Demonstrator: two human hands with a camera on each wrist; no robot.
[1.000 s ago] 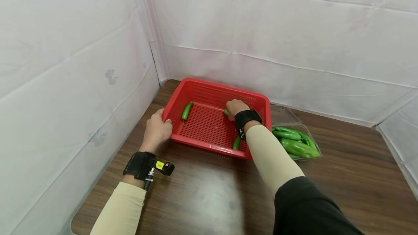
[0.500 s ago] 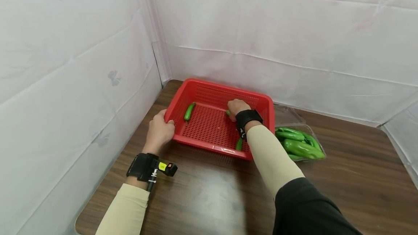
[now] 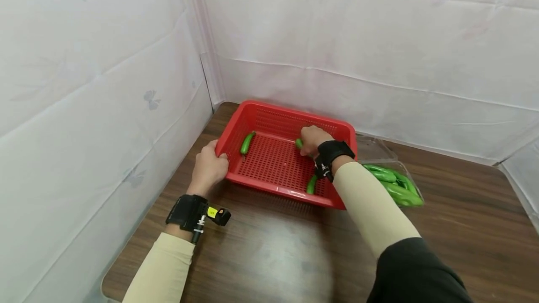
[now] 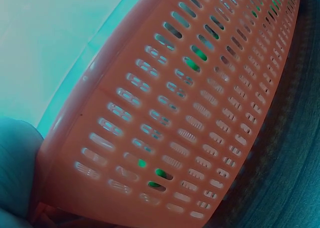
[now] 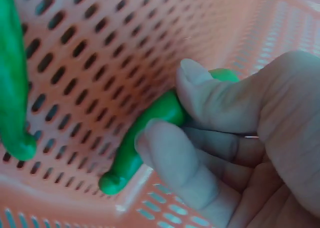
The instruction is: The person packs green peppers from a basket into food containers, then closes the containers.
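A red perforated basket (image 3: 252,182) stands on the wooden table near the left wall. My left hand (image 3: 209,166) grips the basket's near-left corner, its slotted wall (image 4: 210,113) filling the left wrist view. My right hand (image 3: 312,139) is inside the basket, its fingers (image 5: 200,133) curled round a green pepper (image 5: 150,125) just above the basket floor. One green pepper (image 3: 247,142) lies at the basket's far left. Another green pepper (image 3: 311,184) lies by the near rim beside my right wrist, also seen as a green pepper (image 5: 12,83) in the right wrist view.
A clear plastic tray (image 3: 381,151) with several green peppers (image 3: 393,186) sits right of the basket, partly behind my right forearm. White sheeting walls close in the left and back sides. Bare brown tabletop (image 3: 273,251) stretches in front of the basket.
The view has shifted slightly. My right hand stays in the basket with the pepper in its grip, and my left hand stays on the basket's corner.
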